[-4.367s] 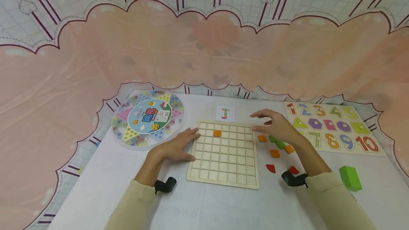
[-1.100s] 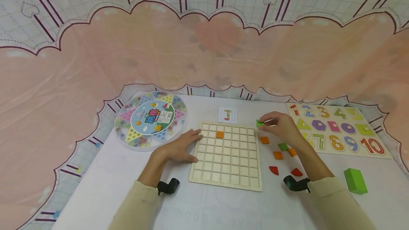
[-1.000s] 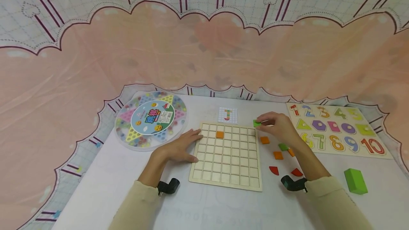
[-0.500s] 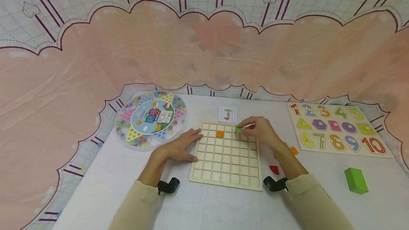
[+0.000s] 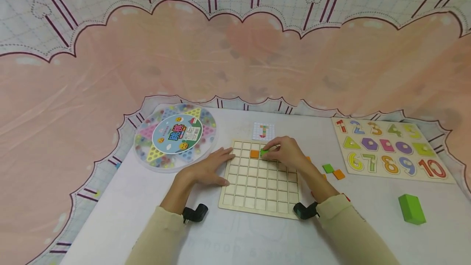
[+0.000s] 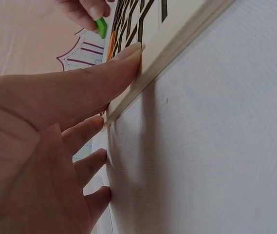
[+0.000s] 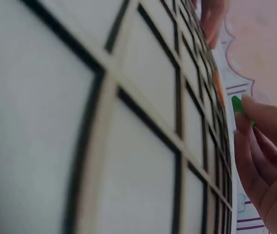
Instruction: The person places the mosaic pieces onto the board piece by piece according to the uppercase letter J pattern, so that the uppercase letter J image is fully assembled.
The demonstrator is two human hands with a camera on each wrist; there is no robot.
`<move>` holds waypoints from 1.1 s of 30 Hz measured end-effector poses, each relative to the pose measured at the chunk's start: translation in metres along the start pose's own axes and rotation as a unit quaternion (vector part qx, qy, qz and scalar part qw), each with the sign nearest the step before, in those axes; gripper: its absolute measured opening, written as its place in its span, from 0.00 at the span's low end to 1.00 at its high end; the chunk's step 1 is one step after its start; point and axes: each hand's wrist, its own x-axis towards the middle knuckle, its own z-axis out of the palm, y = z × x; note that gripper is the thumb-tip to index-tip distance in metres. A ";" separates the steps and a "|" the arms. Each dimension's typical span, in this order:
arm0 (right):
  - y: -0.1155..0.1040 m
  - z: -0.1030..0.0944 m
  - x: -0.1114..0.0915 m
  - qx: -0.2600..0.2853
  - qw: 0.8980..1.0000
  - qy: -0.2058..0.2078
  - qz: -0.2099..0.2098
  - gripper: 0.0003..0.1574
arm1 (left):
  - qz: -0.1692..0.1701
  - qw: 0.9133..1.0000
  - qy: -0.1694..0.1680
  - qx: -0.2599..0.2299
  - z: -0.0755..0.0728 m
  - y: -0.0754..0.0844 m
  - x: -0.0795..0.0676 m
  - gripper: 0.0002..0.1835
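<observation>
Pinched between my right hand's [image 5: 287, 152] thumb and fingers is a green square tile [image 5: 263, 153]. It hangs over the upper part of a wooden grid board [image 5: 256, 183], just right of an orange square tile [image 5: 254, 154] lying in a cell. In the left wrist view the green tile [image 6: 101, 28] is tilted and apart from the board. My left hand [image 5: 207, 169] rests along the board's left edge, thumb and fingertips touching it, fingers spread. Behind the board lies a small pattern card [image 5: 263, 131] printed with a coloured J-like figure.
Right of the board lie a green tile [image 5: 328, 168], an orange tile [image 5: 339, 174] and other pieces partly hidden by my right arm. A number puzzle board [image 5: 391, 150] and a green block [image 5: 411, 209] are farther right. A round Chinese checkers set [image 5: 174, 137] stands at left.
My right hand picked up a green tile from the loose pieces and carried it left over the board to beside the orange tile. My left hand stayed at the board's edge.
</observation>
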 end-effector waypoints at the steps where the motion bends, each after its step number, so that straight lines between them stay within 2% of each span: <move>1: 0.000 0.001 0.000 -0.004 1.000 0.000 0.005 0.13 | -0.002 1.000 -0.001 0.001 0.000 0.000 0.000 0.45; 6: 0.001 0.006 0.000 -0.023 0.999 0.000 0.022 0.12 | -0.001 1.000 -0.001 0.002 0.000 0.002 0.000 0.45; 15: 0.002 0.009 0.001 -0.044 0.999 0.016 0.005 0.12 | -0.001 1.000 0.000 0.004 0.001 0.002 0.001 0.45; 33: 0.006 0.013 0.002 -0.017 1.000 0.019 -0.003 0.10 | -0.006 1.000 0.001 0.006 0.002 0.000 0.002 0.45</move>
